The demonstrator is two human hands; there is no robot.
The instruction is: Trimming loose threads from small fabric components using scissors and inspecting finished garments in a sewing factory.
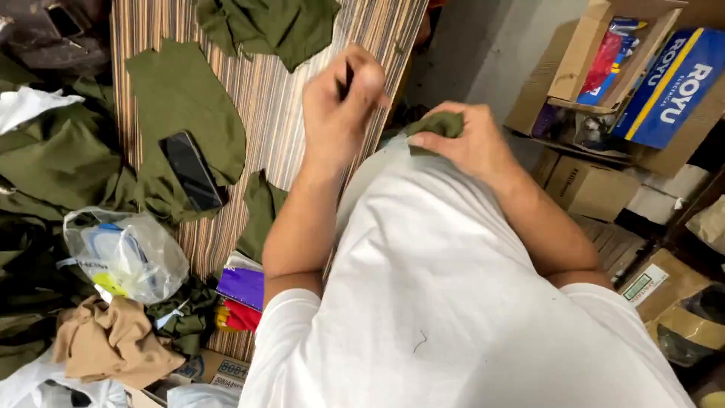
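Holding a small olive-green fabric piece (pixel 440 123) against the front of the white shirt (pixel 445 302), the right hand (pixel 472 143) keeps thumb and fingers pinched shut on its edge, just past the near edge of the striped tabletop (pixel 302 106). The left hand (pixel 343 106) is raised above that near edge with its fingertips closed together on a thin dark item (pixel 348 78); what this item is cannot be told from the head view. For clean work, the pinch of the right hand should probably sit close to the working edge of the fabric piece, so that the cloth stays taut and does not fold over. The left hand would do best approaching in a short, straight line. Larger olive-green cut panels (pixel 185 98) lie towards the far left corner of the tabletop, one with a black phone (pixel 190 171) resting on it; a clear plastic bag (pixel 124 253) and a tan cloth (pixel 109 340) lie beyond the left edge.
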